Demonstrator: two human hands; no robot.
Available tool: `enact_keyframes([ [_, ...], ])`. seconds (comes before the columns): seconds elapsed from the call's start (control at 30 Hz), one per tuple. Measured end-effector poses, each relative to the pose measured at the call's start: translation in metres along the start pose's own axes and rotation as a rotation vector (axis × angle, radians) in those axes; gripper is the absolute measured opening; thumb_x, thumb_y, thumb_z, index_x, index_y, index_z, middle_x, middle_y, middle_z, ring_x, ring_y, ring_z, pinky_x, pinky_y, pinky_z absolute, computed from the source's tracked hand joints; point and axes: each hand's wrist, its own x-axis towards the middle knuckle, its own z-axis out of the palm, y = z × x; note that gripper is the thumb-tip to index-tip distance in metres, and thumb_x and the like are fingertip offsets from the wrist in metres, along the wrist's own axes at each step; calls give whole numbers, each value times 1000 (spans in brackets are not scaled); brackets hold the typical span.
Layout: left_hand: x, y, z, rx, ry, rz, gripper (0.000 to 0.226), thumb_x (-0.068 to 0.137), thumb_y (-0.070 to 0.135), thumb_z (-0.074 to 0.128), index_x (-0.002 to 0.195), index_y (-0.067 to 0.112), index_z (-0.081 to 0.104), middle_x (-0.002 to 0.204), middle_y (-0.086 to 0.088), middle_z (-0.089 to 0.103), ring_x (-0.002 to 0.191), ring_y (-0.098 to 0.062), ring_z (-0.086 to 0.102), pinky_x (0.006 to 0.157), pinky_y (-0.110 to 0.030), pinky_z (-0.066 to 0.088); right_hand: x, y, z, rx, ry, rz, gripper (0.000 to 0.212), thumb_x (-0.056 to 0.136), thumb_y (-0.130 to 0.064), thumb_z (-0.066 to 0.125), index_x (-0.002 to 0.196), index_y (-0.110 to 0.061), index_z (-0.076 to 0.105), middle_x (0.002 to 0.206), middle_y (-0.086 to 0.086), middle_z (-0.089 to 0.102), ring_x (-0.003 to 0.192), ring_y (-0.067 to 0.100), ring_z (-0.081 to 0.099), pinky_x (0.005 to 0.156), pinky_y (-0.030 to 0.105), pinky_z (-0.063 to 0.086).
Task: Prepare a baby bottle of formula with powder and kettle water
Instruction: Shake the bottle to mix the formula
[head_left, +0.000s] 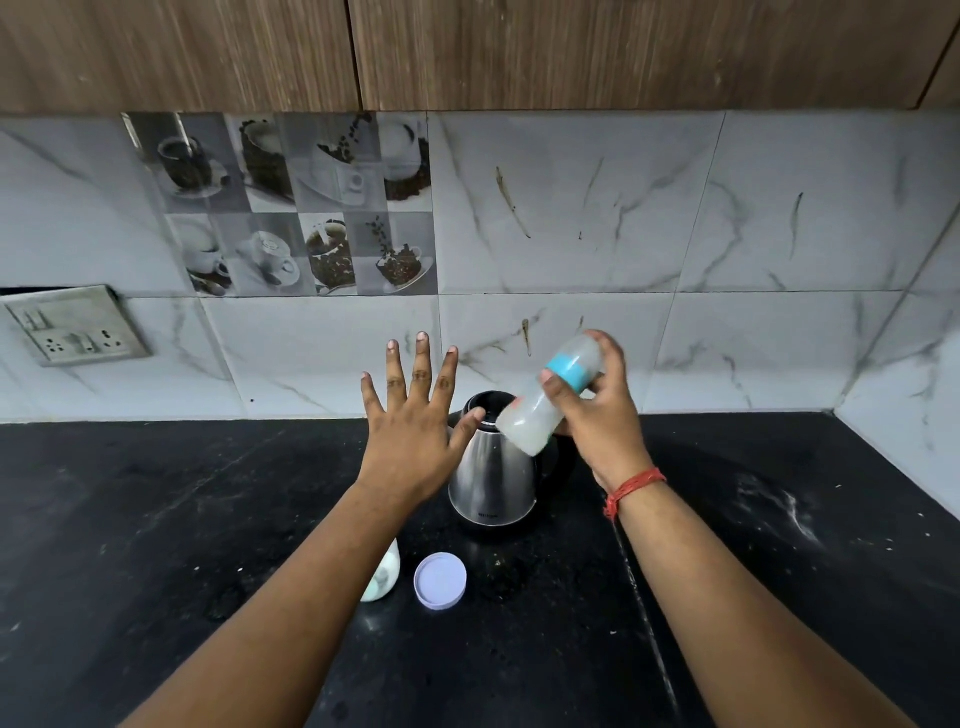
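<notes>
Above the black bench (156, 519), our right hand (597, 415) grips a baby bottle (545, 400) of cloudy liquid, tilted with its blue collar uppermost and its base just over the steel kettle (493, 478). Our left hand (415, 415) hangs beside it, fingers spread wide, holding nothing. Nearer us, a lilac lid (440, 580) lies flat beside a white container (384, 574) half hidden under our left forearm. Open bench runs left to the frame's edge and right to the tiled corner wall (909, 364)
</notes>
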Motion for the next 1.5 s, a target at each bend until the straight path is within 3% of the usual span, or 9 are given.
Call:
enact_keyframes([
  [0.07,0,1,0,-6,-4,-7,81,92,75,-2,160,34,-17,168,-3,-30,152,-32,-33,123,-66,-6,0,0,0,53,77,-1,67,83,-45,79,136,-48,38,115,1,60,96,24,71,78,58,62],
  [0.17,0,0,-2,-2,-1,-5,81,92,75,-3,160,34,-19,168,-3,-30,151,-32,-34,123,-66,-7,-2,-3,4,-46,-86,2,66,81,-44,80,133,-52,41,118,4,61,102,26,70,80,54,62],
  [0.47,2,-10,-4,13,19,-35,82,91,76,-6,160,34,-18,167,-4,-29,153,-35,-30,122,-65,-8,7,-7,1,87,63,31,68,70,-56,81,126,-54,43,117,8,62,97,30,71,78,60,61],
  [0.53,3,-12,-4,24,28,-34,81,92,75,-5,160,34,-19,168,-4,-29,153,-35,-29,122,-66,-7,7,-9,3,27,-37,13,68,68,-55,82,125,-55,45,119,10,61,100,33,71,78,59,61],
  [0.83,8,-13,-7,12,25,-37,80,92,74,-3,160,34,-19,167,-3,-31,153,-35,-30,122,-65,-8,14,-8,-1,63,56,-7,65,82,-41,81,133,-50,42,120,6,60,102,28,71,76,52,63],
  [1.13,12,-14,-9,16,50,-31,80,94,73,0,161,33,-17,168,-4,-29,153,-35,-28,122,-65,-7,15,-8,1,-117,-160,-67,65,83,-40,81,134,-50,43,123,3,61,107,24,68,86,50,62],
  [1.23,14,-14,-9,14,54,-31,79,94,72,1,161,33,-16,169,-4,-27,154,-36,-26,122,-66,-6,18,-8,-1,34,7,-28,63,87,-34,78,137,-45,40,124,11,59,104,26,70,77,48,63],
  [1.33,14,-16,-11,21,61,-26,80,94,72,0,161,32,-15,169,-5,-26,154,-36,-26,122,-66,-5,19,-10,1,-48,-154,-32,66,82,-39,82,135,-46,43,124,10,61,101,23,70,80,49,63],
  [1.5,18,-19,-11,26,47,-43,80,93,73,-2,160,33,-18,167,-4,-30,153,-36,-29,122,-66,-7,24,-11,2,-57,-119,-51,67,80,-42,83,134,-46,42,121,6,60,102,26,69,80,48,63],
])
